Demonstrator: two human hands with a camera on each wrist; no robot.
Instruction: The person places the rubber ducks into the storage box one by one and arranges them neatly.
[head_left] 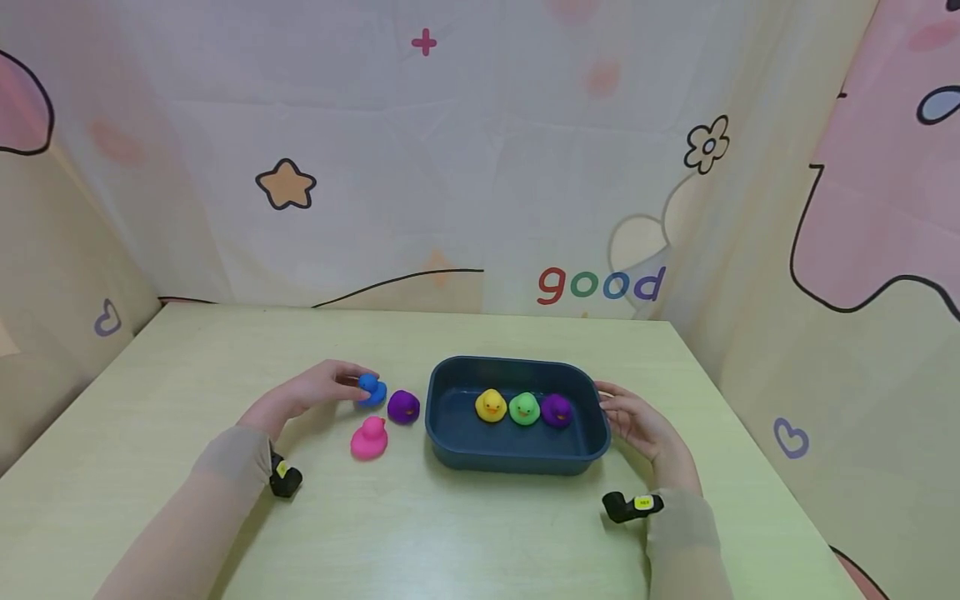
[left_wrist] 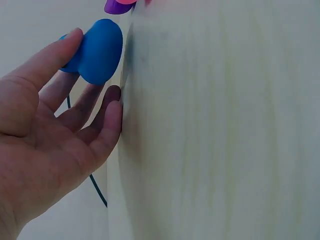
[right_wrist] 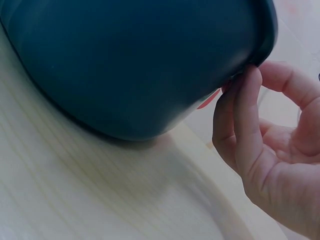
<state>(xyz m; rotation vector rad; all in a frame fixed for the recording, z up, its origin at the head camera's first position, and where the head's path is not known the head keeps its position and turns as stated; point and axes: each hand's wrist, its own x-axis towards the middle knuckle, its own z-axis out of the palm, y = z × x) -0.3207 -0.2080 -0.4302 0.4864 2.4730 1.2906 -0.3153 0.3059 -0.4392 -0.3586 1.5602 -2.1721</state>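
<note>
My left hand [head_left: 326,387] pinches a blue rubber duck [head_left: 372,391] between thumb and fingers. In the left wrist view that duck [left_wrist: 100,52] is at the thumb tip, the lower fingers loosely bent near the tabletop. A purple duck [head_left: 403,407] sits just right of it, and a pink duck [head_left: 369,439] lies nearer me. My right hand [head_left: 637,425] holds the right end of a dark blue tub [head_left: 517,461], thumb and fingertips meeting at its rim in the right wrist view. Inside stand yellow [head_left: 491,406], green [head_left: 524,409] and purple [head_left: 557,411] ducks in a row.
The pale wooden table [head_left: 465,533] ends at a printed cloth backdrop [head_left: 480,167] behind, with cloth walls on both sides. Black wrist cameras [head_left: 285,477] are strapped on both wrists, low over the table.
</note>
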